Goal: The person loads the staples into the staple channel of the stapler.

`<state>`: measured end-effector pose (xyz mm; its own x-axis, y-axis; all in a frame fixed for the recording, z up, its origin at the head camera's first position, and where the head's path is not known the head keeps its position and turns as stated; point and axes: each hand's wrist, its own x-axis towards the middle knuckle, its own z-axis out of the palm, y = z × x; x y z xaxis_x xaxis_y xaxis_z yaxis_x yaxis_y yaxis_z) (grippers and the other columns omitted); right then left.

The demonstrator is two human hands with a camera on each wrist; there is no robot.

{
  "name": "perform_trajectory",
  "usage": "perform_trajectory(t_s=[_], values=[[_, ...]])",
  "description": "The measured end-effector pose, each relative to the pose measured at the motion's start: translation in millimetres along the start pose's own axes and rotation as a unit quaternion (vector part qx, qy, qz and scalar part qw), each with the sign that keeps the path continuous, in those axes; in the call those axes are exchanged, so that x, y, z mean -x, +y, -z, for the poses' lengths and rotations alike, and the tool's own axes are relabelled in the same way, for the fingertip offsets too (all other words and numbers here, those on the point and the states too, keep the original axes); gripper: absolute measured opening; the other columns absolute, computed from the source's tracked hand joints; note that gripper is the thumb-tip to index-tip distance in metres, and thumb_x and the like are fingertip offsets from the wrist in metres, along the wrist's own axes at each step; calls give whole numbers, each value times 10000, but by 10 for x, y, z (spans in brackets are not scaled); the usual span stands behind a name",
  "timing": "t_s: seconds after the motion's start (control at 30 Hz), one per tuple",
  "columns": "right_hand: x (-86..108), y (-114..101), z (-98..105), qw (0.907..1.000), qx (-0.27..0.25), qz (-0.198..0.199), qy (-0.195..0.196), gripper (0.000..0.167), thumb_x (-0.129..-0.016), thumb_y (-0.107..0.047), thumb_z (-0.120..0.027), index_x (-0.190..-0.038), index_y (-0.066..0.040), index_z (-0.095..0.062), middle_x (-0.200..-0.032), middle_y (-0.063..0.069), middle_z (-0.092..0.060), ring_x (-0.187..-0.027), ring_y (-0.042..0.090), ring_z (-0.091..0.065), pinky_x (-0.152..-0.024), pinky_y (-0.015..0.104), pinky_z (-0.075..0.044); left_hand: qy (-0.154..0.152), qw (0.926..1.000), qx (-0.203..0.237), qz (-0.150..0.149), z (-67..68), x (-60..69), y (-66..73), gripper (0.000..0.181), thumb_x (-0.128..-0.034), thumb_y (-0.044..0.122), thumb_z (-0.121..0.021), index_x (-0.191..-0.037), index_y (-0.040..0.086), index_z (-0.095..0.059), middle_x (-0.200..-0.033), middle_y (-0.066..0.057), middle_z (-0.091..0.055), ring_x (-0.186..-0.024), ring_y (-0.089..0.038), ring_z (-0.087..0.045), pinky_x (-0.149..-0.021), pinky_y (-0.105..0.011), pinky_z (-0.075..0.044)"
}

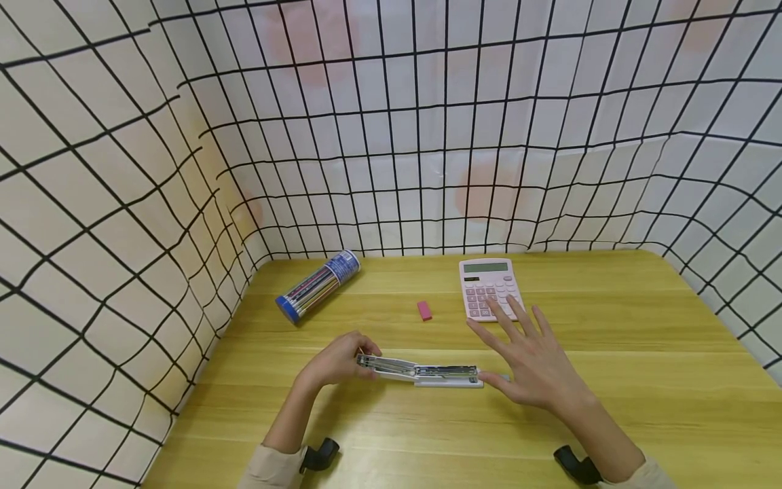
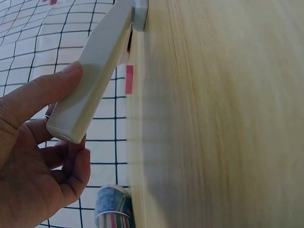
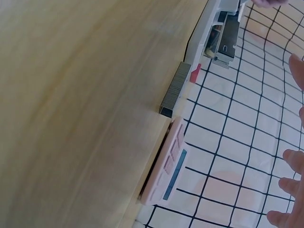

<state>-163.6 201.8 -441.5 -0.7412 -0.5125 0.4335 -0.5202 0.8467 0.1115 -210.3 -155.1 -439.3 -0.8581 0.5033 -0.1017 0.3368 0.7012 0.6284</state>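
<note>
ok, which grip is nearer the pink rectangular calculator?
Right: right grip is just in front of the pink calculator, overlapping it in head view; left grip is farther off, front-left, holding the opened white stapler.

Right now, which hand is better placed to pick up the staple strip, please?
Probably the right hand: it's empty and close to the staple strip, while the left hand holds the open stapler.

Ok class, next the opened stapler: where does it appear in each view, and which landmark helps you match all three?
Head: just below the picture's centre, stapler with one end in the left hand.
Left wrist: upper left, slanting from the fingers to the top edge.
Right wrist: at the top, right of middle.
Shared landmark: the small pink block.
</note>
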Motion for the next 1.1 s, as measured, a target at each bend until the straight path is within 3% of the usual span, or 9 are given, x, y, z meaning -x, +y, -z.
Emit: perform_trajectory(t_s=[0.23,0.4,0.57,0.67,0.8,0.83,0.97,1.1], values=[[-7,15,-1,9999,-78,76,67,811,-765,-543,-680,-1486,-340,-367,-1548,157,-355,-1421,430,-277,-1102,647,-233,21,10000,16,5,-3,-4,0,316,-723,141,-850,-988,58,-700,-908,-11,-634,-844,-134,-529,-747,-277,-445],[-9,62,-30,9996,-222,142,55,861,-708,-482,-776,-1470,-313,-413,-1501,142,-418,-1360,425,-365,-1034,640,-343,60,10000,8,3,-8,-4,-7,312,-725,141,-849,-989,66,-702,-921,-17,-626,-854,-136,-528,-749,-279,-444],[8,114,-83,9954,-922,5,-249,826,-695,-466,-823,-1429,-304,-481,-1423,93,-493,-1276,372,-459,-976,610,-416,86,10000,2,-7,-10,2,-6,307,-721,134,-850,-986,75,-705,-925,-16,-622,-858,-136,-525,-752,-279,-441],[18,145,-120,9756,-2103,-221,-588,771,-701,-380,-854,-1389,-253,-530,-1366,63,-535,-1239,332,-496,-968,583,-440,90,10000,0,0,-8,2,-1,304,-722,138,-850,-984,78,-708,-923,-10,-624,-857,-132,-524,-759,-281,-440],[29,199,-170,9310,-3471,-586,-966,687,-701,-281,-871,-1310,-162,-577,-1280,45,-599,-1105,282,-566,-907,462,-501,89,9999,-57,12,-7,-1,3,301,-723,142,-851,-981,83,-709,-924,-3,-626,-858,-129,-527,-766,-286,-445],[31,217,-184,9252,-3602,-620,-1024,672,-706,-283,-868,-1296,-142,-581,-1266,54,-613,-1067,276,-577,-890,431,-508,87,9999,-72,9,-8,-1,2,300,-723,142,-850,-981,84,-708,-926,-3,-625,-859,-128,-527,-768,-288,-446],[45,292,-231,9147,-3772,-634,-1303,627,-719,-328,-855,-1243,-104,-595,-1203,77,-644,-953,240,-574,-825,324,-509,97,9999,-104,16,-12,-3,0,299,-721,139,-851,-979,89,-708,-929,-6,-621,-863,-130,-528,-774,-292,-448],[65,357,-268,9064,-3871,-655,-1559,602,-713,-343,-855,-1198,-78,-615,-1128,68,-653,-916,209,-552,-796,307,-499,98,9999,-105,35,-20,-5,-8,299,-719,141,-852,-977,91,-708,-927,-6,-619,-862,-131,-527,-775,-294,-448]])
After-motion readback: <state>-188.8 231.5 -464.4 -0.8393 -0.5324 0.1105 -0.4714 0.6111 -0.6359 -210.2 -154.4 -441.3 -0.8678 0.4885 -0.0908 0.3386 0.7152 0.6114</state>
